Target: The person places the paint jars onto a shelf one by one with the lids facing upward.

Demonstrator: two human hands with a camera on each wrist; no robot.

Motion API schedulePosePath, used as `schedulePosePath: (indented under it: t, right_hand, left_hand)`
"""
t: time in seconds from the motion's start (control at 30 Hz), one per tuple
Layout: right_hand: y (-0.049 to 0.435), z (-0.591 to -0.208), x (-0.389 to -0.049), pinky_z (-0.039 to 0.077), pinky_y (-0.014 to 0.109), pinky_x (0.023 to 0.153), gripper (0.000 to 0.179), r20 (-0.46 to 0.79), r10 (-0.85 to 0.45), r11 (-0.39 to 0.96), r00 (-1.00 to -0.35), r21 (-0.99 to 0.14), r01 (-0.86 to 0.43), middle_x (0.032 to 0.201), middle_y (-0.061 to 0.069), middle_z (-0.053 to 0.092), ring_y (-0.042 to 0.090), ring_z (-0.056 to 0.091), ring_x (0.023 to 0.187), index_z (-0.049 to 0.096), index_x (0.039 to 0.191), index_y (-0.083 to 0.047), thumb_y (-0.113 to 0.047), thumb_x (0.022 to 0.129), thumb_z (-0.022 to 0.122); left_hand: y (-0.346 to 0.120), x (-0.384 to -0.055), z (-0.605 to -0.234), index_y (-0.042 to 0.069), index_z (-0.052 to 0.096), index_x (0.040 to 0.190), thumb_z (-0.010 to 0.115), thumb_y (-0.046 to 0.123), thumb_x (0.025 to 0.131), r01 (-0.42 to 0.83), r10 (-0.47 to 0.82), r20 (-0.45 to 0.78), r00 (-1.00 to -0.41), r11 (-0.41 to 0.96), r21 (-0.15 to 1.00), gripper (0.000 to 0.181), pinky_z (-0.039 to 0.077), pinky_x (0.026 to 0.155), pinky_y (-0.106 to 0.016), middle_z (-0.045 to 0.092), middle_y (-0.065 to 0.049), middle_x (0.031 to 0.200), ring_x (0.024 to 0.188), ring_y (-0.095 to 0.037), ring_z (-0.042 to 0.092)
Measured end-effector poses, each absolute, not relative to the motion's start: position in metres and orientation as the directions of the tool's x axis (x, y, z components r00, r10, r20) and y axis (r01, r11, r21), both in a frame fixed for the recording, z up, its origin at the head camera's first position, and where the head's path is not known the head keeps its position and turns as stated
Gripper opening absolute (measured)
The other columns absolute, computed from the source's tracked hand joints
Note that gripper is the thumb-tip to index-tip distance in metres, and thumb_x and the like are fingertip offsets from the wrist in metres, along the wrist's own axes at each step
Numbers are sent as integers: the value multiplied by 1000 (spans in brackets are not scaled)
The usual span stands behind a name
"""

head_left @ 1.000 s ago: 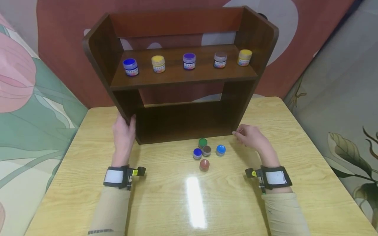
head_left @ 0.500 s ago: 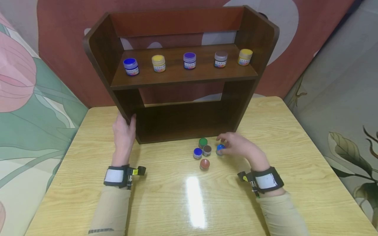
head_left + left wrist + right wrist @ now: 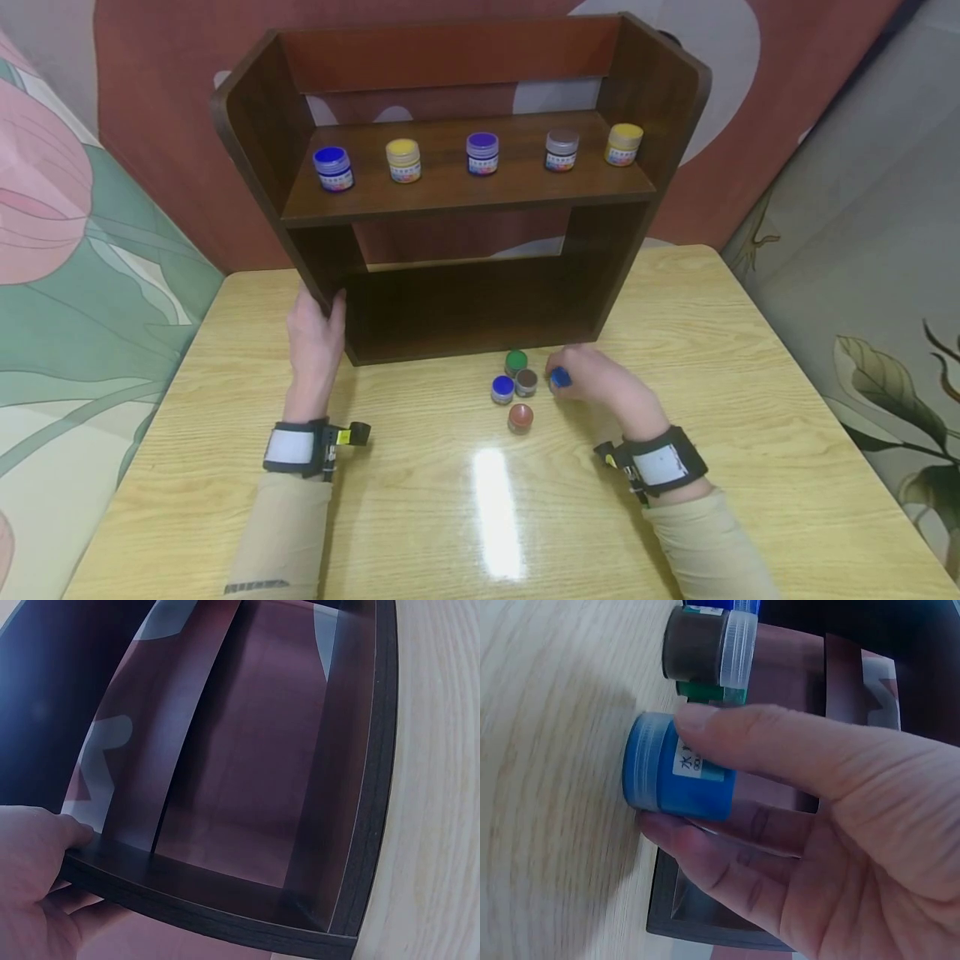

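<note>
My right hand (image 3: 600, 383) pinches a light blue paint jar (image 3: 694, 769) between thumb and fingers, low over the table in front of the shelf. In the right wrist view this jar's ridged lid points left, while that of the brown paint jar (image 3: 697, 645) points right. My left hand (image 3: 313, 342) grips the left side panel of the dark wooden shelf (image 3: 217, 919), thumb on the inner face. Left of the held jar, a green paint jar (image 3: 516, 362), a dark blue paint jar (image 3: 502, 389) and a red-brown paint jar (image 3: 521, 418) stand around the brown one.
On the shelf's upper board (image 3: 442, 200) stand a blue jar (image 3: 333, 170), two yellow jars (image 3: 404, 161), a purple jar (image 3: 482, 154) and a grey-brown jar (image 3: 561, 151). The shelf rests on the wooden table (image 3: 420, 483), near the patterned cloth (image 3: 150, 167) behind.
My right hand has moved left from beside the shelf's lower right corner to the light blue jar, and its fingers have closed round it. The left hand stays on the shelf.
</note>
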State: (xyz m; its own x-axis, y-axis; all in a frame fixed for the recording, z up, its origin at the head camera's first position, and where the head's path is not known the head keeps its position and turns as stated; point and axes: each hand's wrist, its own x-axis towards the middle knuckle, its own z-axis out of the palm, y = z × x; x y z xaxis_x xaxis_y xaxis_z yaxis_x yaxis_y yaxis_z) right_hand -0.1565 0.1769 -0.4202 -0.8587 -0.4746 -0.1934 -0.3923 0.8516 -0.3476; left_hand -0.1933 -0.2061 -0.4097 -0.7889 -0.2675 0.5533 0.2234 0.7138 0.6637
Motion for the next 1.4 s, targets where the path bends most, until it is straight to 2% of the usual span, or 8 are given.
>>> schedulePosePath:
  t: [0.13, 0.37, 0.57, 0.7, 0.83, 0.93, 1.1, 1.4]
  right_hand:
    - [176, -420, -157, 57, 43, 91, 20, -200, -460, 858, -865, -352, -375, 102, 9, 75, 24, 68, 94, 75, 102, -5, -6, 83, 79]
    - [179, -419, -156, 58, 41, 87, 20, -130, -443, 852, -887, -370, -372, 98, 10, 73, 25, 68, 93, 73, 98, -5, -2, 79, 80]
    - [182, -416, -156, 58, 41, 86, 18, -93, -436, 842, -895, -394, -369, 98, 10, 71, 23, 66, 91, 70, 99, -6, 3, 83, 75]
    - [185, -417, -156, 58, 43, 89, 29, -54, -455, 834, -889, -376, -404, 106, 14, 69, 27, 65, 99, 68, 114, -3, 3, 86, 72]
    - [188, -418, -155, 57, 39, 84, 39, -42, -474, 825, -880, -371, -426, 108, 17, 63, 26, 61, 97, 66, 126, -1, 0, 87, 73]
    - [189, -417, -156, 57, 37, 81, 35, -53, -465, 826, -884, -385, -411, 105, 16, 60, 24, 57, 92, 69, 121, -2, -2, 86, 74]
    - [189, -417, -158, 58, 44, 89, 32, -41, -459, 822, -887, -400, -406, 112, 17, 63, 27, 61, 98, 69, 115, -3, -3, 84, 77]
    - [188, -414, -160, 58, 44, 89, 27, -42, -450, 809, -892, -441, -388, 102, 10, 72, 24, 65, 95, 70, 108, -3, -2, 82, 79]
  left_hand:
    - [-206, -193, -410, -2, 54, 124, 63, 16, 97, 218, -266, 550, -792, 717, 662, 33, 54, 90, -59, 67, -27, 116, 108, -47, 65]
    - [-207, -192, -409, -3, 55, 123, 63, 17, 98, 216, -265, 547, -794, 718, 661, 33, 54, 90, -59, 67, -27, 115, 107, -47, 65]
    - [-207, -192, -409, -2, 53, 126, 63, 16, 98, 219, -258, 544, -798, 717, 661, 35, 53, 94, -58, 66, -28, 117, 111, -47, 65]
    - [-207, -193, -409, -3, 53, 125, 63, 15, 97, 225, -256, 550, -795, 717, 660, 35, 54, 94, -58, 67, -28, 117, 110, -47, 65]
    - [-207, -194, -410, -4, 55, 124, 64, 15, 97, 224, -262, 552, -792, 716, 661, 34, 54, 91, -58, 67, -28, 116, 108, -47, 65]
    - [-207, -194, -410, -4, 55, 122, 64, 16, 97, 223, -265, 554, -789, 717, 661, 33, 54, 90, -59, 68, -28, 115, 107, -48, 66]
    - [-207, -193, -410, -4, 55, 122, 63, 16, 97, 222, -263, 554, -790, 719, 658, 33, 54, 90, -59, 68, -28, 114, 107, -48, 66]
    - [-207, -192, -409, -2, 54, 124, 62, 18, 98, 214, -249, 539, -805, 724, 655, 34, 54, 93, -58, 67, -27, 116, 109, -46, 65]
